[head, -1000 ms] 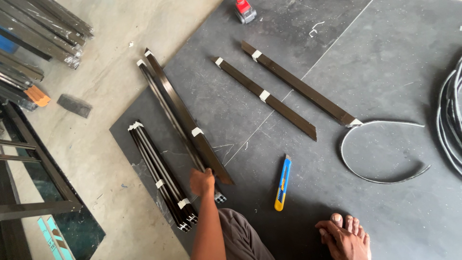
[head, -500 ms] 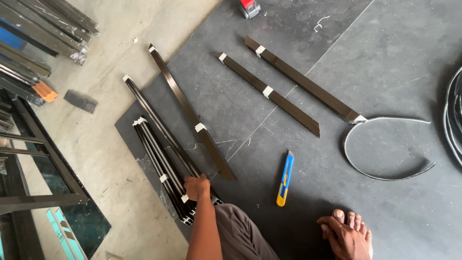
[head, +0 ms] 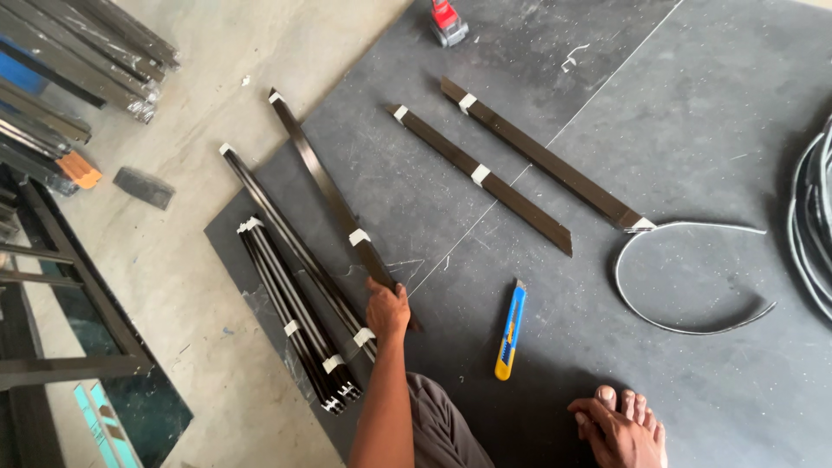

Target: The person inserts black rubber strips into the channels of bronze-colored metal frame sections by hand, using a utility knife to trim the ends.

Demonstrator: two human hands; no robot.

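My left hand [head: 387,308] is closed over the near end of a long flat dark bar [head: 322,184] that has a white tape band and lies at a slant on the dark floor mat [head: 693,130]. Just left of it lies a thinner dark bar [head: 276,224]. Further left is a taped bundle of several thin dark bars [head: 293,314]. A blue and yellow utility knife [head: 510,329] lies on the mat to the right of my hand. My right hand is out of view. My bare foot [head: 620,426] rests at the bottom right.
Two more taped dark bars [head: 485,178] [head: 546,160] lie further out on the mat, with a curved grey strip [head: 693,325] at the end of one. Black cables [head: 815,225] are at the right edge, stacked metal profiles [head: 78,61] at upper left, a metal frame [head: 61,286] at left, and a small red tool [head: 448,19] at the top.
The thin bar has been slid left, away from the flat bar and toward the bundle. My left hand has moved from its near end onto the flat bar's near end.
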